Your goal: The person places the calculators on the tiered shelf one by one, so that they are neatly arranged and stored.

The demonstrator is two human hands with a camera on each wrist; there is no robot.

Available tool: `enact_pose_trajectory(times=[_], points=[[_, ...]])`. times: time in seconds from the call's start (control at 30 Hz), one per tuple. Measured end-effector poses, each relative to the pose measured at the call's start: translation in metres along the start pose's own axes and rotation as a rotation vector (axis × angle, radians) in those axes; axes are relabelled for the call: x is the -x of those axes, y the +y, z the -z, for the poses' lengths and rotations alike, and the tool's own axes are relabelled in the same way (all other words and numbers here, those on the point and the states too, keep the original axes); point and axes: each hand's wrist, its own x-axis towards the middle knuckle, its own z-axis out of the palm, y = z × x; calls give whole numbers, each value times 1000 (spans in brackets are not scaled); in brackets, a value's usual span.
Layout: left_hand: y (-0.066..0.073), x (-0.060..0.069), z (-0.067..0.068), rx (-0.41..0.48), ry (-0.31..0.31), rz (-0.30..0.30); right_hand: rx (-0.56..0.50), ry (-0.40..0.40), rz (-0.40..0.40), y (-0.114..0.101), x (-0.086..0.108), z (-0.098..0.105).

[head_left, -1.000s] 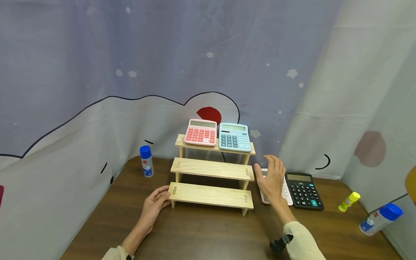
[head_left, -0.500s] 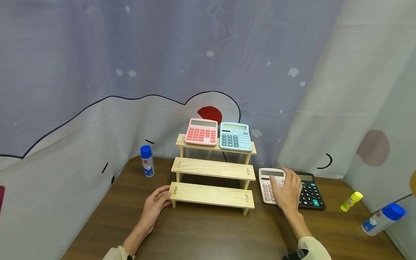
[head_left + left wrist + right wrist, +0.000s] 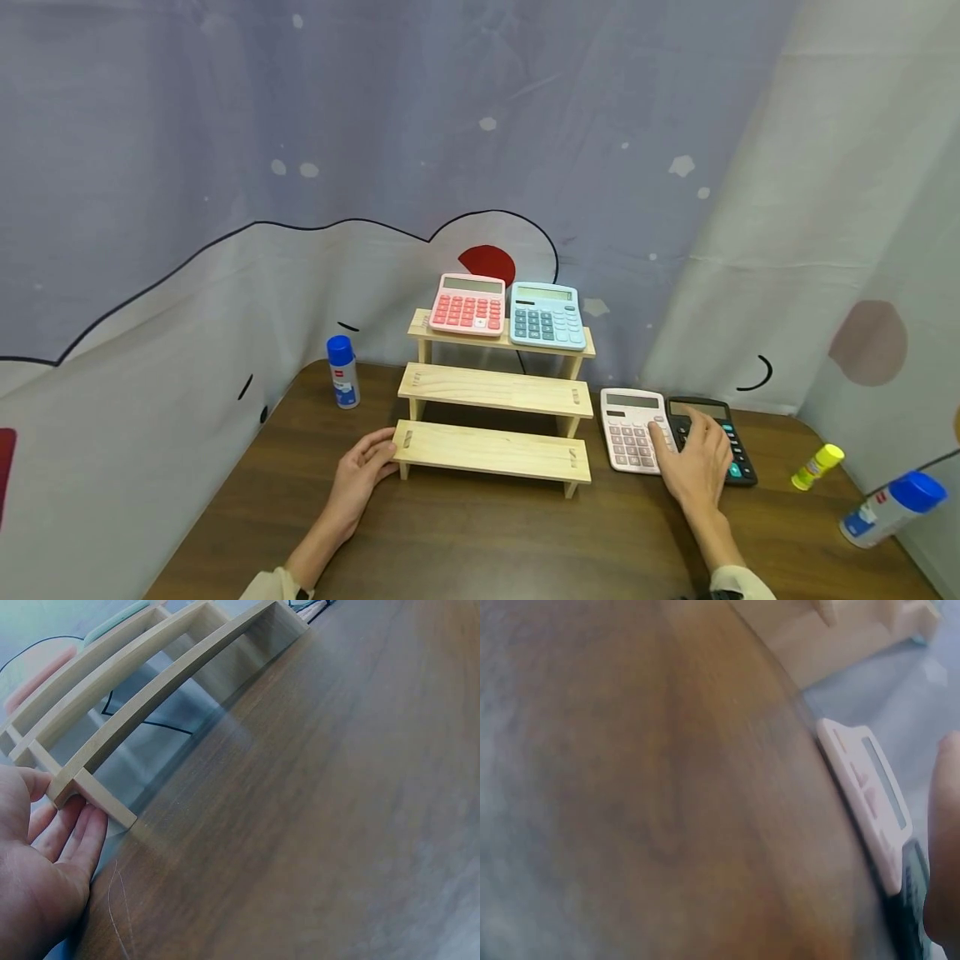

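Note:
A three-step wooden display stand [image 3: 491, 450] stands on the table. My left hand [image 3: 357, 479] grips the left end of its lowest step, thumb above and fingers below, as the left wrist view shows [image 3: 56, 862]. On the top step lie a pink calculator [image 3: 468, 305] and a light blue calculator [image 3: 547, 315], side by side. My right hand [image 3: 699, 462] hovers with spread, slightly bent fingers over the black calculator [image 3: 738, 450], covering part of it. To its left lies a pale pink calculator [image 3: 632, 425]; the right wrist view shows its edge [image 3: 862, 802].
A blue-capped bottle [image 3: 343, 375] stands left of the stand. At the right are a yellow glue stick [image 3: 817, 467] and another blue-capped bottle [image 3: 892, 508]. A patterned curtain [image 3: 375, 125] hangs behind the brown table [image 3: 495, 542].
My right hand has moved rightward, from beside the stand across the pale pink calculator to the black one. My left hand has kept its grip on the stand.

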Motion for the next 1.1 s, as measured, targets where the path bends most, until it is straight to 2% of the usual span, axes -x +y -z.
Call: enact_pose_trajectory(times=[0.23, 0.43, 0.83, 1.1], points=[[0, 1, -2, 2, -8, 15, 103, -11, -28, 29, 10, 4], [0, 0, -2, -10, 5, 16, 107, 6, -69, 44, 4, 10], [0, 0, 0, -22, 11, 9, 175, -215, -252, 55, 0, 14], [0, 0, -1, -19, 9, 15, 183, -231, -314, 58, 0, 16]])
